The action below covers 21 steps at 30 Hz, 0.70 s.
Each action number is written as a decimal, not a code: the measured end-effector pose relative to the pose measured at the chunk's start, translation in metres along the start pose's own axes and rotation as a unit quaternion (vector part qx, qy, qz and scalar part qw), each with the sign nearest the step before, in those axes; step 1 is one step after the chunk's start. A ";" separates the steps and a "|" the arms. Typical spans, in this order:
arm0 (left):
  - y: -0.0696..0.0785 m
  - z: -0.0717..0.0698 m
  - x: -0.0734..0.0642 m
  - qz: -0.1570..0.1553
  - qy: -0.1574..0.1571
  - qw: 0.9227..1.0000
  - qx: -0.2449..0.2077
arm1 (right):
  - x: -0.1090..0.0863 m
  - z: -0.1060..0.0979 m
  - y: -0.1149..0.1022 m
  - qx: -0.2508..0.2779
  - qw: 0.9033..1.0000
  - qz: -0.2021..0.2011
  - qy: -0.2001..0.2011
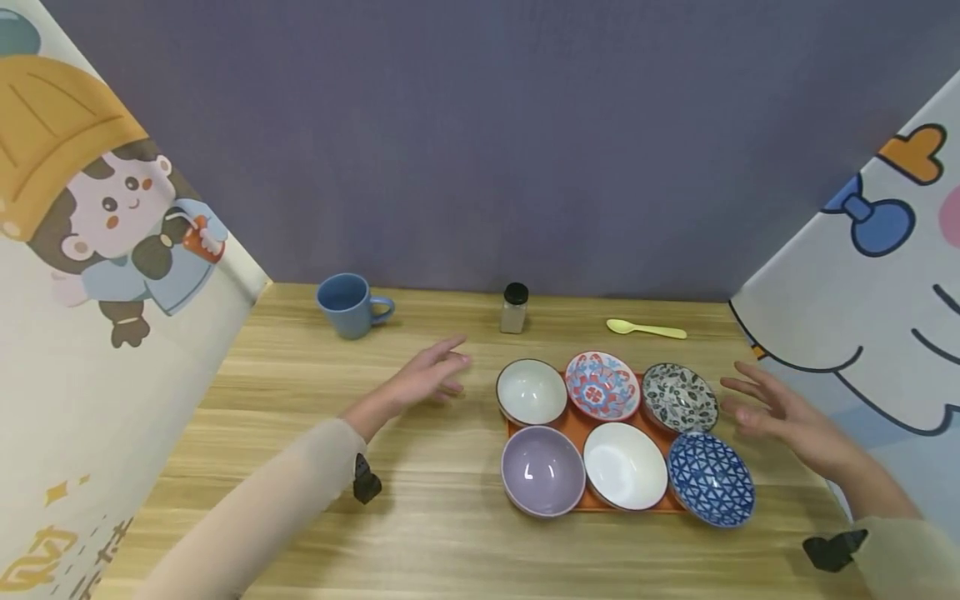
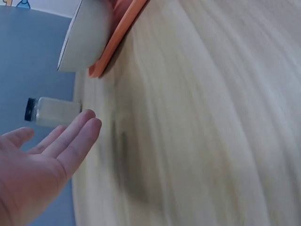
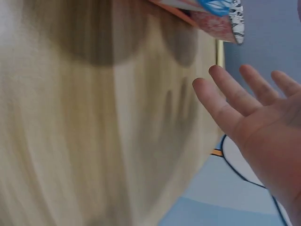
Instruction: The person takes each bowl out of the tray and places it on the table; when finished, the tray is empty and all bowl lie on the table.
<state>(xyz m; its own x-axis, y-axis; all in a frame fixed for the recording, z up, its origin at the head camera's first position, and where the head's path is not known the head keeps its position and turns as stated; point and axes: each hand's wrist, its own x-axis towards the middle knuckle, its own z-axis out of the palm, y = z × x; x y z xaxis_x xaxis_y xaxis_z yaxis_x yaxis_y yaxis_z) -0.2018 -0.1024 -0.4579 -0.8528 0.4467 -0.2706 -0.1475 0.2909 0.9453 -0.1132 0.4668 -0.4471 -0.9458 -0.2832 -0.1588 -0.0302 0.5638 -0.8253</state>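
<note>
Several bowls stand in two rows on an orange tray point(image 1: 576, 427). The back row has a white bowl with a dark rim point(image 1: 532, 392), a red-and-blue patterned bowl point(image 1: 602, 385) and a black-and-white leaf-patterned bowl point(image 1: 679, 398). In front are a purple bowl point(image 1: 543, 472), a white bowl point(image 1: 626, 466) and a blue-and-white bowl point(image 1: 711, 479). My left hand point(image 1: 425, 377) hovers left of the tray, fingers extended, holding nothing. To the right, my right hand point(image 1: 772, 408) is held with spread fingers close to the leaf-patterned bowl, apart from it in the right wrist view.
A blue mug point(image 1: 349, 307) stands at the back left of the wooden table point(image 1: 420, 533). Along the back are a small black-capped jar point(image 1: 513, 308) and a yellow spoon point(image 1: 647, 329). A grey-blue wall point(image 1: 480, 150) rises behind, with printed panels on both sides.
</note>
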 end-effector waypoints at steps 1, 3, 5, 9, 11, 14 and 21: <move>-0.002 0.003 0.002 -0.002 0.000 1.000 -0.006 | 0.000 0.002 0.003 0.023 1.000 -0.003 -0.001; -0.005 0.008 0.006 -0.006 -0.002 1.000 -0.020 | -0.001 0.005 0.009 0.060 0.998 -0.011 -0.004; -0.009 0.013 0.009 -0.007 -0.006 0.999 -0.037 | -0.001 0.007 0.014 0.089 0.996 -0.021 -0.013; -0.016 0.020 0.012 -0.016 -0.018 0.997 -0.068 | 0.001 0.011 0.020 0.120 0.992 -0.030 -0.032; -0.018 0.023 0.013 -0.020 -0.027 0.996 -0.079 | 0.001 0.014 0.021 0.125 0.991 -0.020 -0.035; -0.020 0.026 0.016 -0.028 -0.036 0.995 -0.088 | 0.002 0.017 0.023 0.119 0.992 0.001 -0.033; -0.020 0.030 0.019 -0.031 -0.042 0.993 -0.106 | 0.001 0.022 0.025 0.113 0.993 0.027 -0.026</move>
<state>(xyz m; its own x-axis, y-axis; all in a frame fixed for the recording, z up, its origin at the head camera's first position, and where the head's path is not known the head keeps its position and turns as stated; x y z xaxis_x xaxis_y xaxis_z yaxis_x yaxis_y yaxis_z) -0.2002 -0.0746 -0.4878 -0.7955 0.5043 -0.3358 -0.3084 0.1400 0.9409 -0.1077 0.4635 -0.4799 -0.9259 -0.2999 -0.2297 0.0998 0.3924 -0.9144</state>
